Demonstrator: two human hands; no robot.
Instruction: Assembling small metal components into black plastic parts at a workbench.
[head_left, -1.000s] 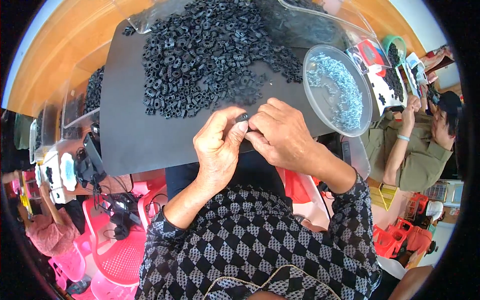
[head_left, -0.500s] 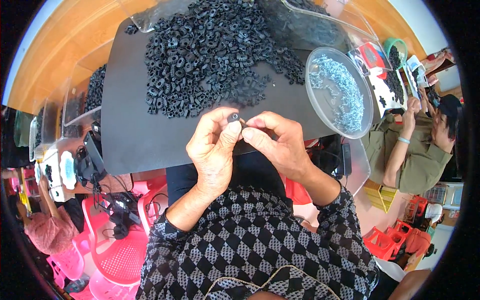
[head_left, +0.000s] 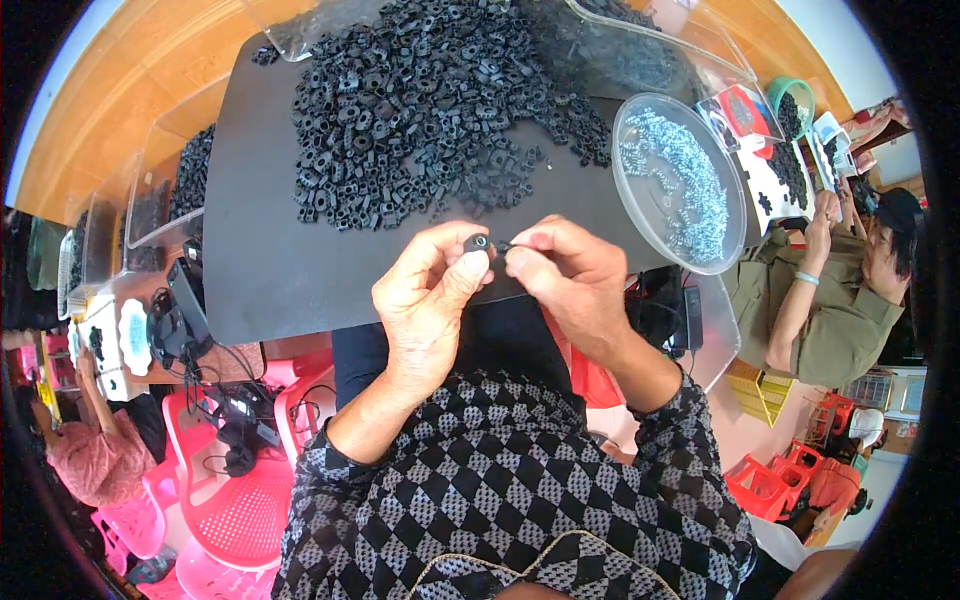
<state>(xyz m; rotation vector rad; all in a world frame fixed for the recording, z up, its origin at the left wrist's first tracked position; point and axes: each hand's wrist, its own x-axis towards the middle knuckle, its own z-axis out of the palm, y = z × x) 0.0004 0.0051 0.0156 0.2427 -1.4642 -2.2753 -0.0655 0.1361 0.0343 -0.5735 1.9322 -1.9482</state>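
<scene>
Between the thumb and fingers of my left hand (head_left: 428,300) is a small black plastic part (head_left: 478,243) with a round hole facing up. My right hand (head_left: 568,285) is closed in a pinch just to its right, on a small dark piece (head_left: 505,246) too little to name. Both hands hang over the near edge of the dark mat, close together. Beyond them a large heap of black plastic parts (head_left: 400,120) is spread out. To the right rests a round clear tray (head_left: 737,235) holding many small shiny silvery pieces (head_left: 700,190).
Clear plastic bins (head_left: 165,235) with more black parts stand at the left. Another clear bin (head_left: 640,35) is at the far right. A co-worker in olive (head_left: 820,320) sits on the right, another in pink (head_left: 100,455) on the left. A pink chair (head_left: 240,510) is nearby.
My right hand has drawn slightly right, away from the left. A gap now shows between the pinched fingertips, and the hole of the black part has tipped more into view.
</scene>
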